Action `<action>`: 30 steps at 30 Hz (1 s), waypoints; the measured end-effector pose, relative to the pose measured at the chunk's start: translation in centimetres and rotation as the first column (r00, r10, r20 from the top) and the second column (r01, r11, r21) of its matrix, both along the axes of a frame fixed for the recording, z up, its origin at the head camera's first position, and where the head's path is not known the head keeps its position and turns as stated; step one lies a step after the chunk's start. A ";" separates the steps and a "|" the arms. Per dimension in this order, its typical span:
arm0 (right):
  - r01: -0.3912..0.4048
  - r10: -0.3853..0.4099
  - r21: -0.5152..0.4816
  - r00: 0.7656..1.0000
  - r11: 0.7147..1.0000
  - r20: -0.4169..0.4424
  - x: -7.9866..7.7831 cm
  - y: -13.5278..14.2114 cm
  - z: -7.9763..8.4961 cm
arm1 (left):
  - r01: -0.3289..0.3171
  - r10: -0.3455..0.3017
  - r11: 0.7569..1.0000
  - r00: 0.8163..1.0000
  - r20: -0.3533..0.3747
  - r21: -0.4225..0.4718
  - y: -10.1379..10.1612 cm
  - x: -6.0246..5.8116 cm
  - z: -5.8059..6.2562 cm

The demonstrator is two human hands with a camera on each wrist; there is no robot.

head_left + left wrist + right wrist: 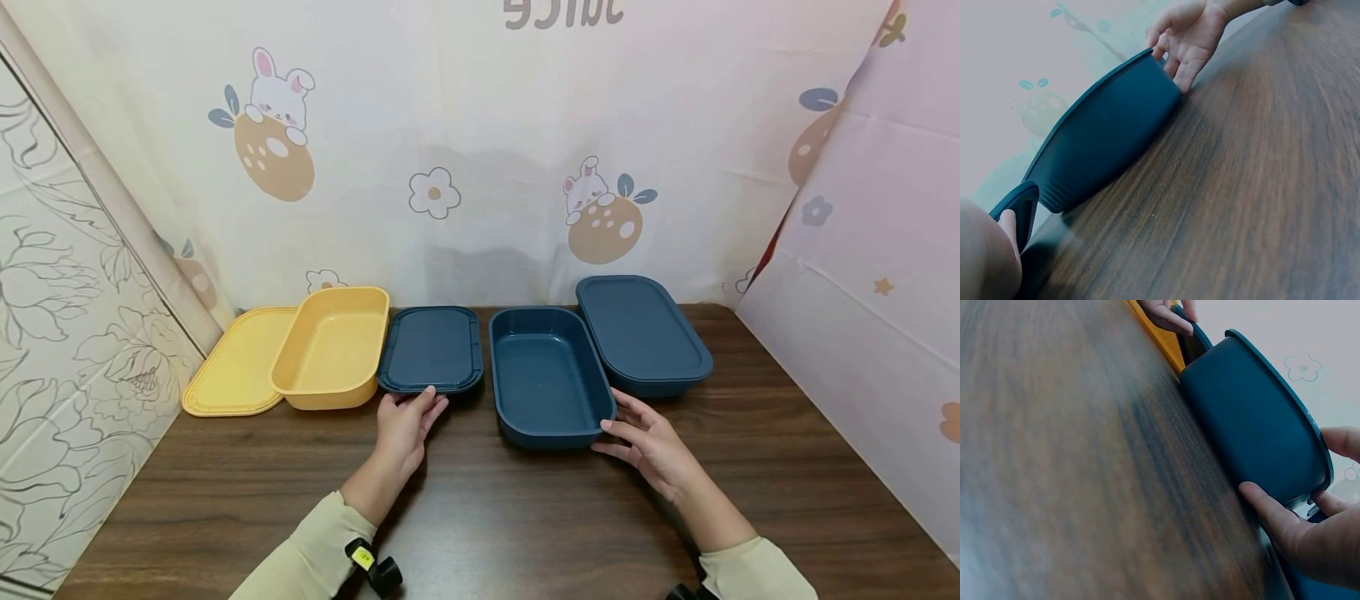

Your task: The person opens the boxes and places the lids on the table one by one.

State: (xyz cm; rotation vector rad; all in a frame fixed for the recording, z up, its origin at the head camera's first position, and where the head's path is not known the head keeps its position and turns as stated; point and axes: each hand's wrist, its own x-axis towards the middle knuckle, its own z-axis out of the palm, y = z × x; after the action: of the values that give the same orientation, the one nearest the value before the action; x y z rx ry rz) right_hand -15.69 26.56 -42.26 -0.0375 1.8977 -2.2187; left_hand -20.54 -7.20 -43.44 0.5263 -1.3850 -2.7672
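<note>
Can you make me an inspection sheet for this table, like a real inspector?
Surface: dark brown wood-grain tabletop.
Job's things: flat dark blue rounded-rectangular plastic-looking lid; open dark blue rounded-rectangular plastic-looking container; lidded dark blue rounded-rectangular plastic-looking container, farthest right; open yellow rounded-rectangular plastic-looking container, partly covering a flat yellow rounded-rectangular plastic-looking lid.
Clutter: nothing seen.
Grips: left grip pinches the dark blue lid's near edge; right grip holds the open dark blue container's near right corner.
Cables: nothing seen.
Surroundings: pale sheet printed with bunnies and flowers behind; white flower-patterned panel at left.
</note>
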 end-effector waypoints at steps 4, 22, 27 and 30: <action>-0.005 0.005 -0.002 1.000 1.000 -0.003 0.0 0.0 0.0 | -0.006 0.009 0.999 0.999 0.051 -0.045 -0.1 -0.1 0.0; -0.003 0.003 0.000 1.000 1.000 0.001 0.0 0.0 -0.1 | 0.067 -0.060 0.997 0.991 0.123 -0.048 -0.7 0.5 0.4; 0.003 -0.003 -0.001 1.000 1.000 0.006 0.0 0.0 -0.1 | 0.054 -0.049 0.998 0.989 0.136 -0.028 -0.7 1.0 1.3; 0.003 -0.003 0.000 1.000 1.000 0.006 0.0 0.0 -0.2 | 0.058 -0.056 0.998 0.989 0.137 -0.012 -0.9 1.3 1.7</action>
State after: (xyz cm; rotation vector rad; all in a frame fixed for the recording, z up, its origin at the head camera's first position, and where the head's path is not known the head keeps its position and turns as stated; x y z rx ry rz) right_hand -15.70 26.54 -42.41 -0.0287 1.8960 -2.2183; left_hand -19.28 -8.05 -41.75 0.6987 -1.4692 -2.8104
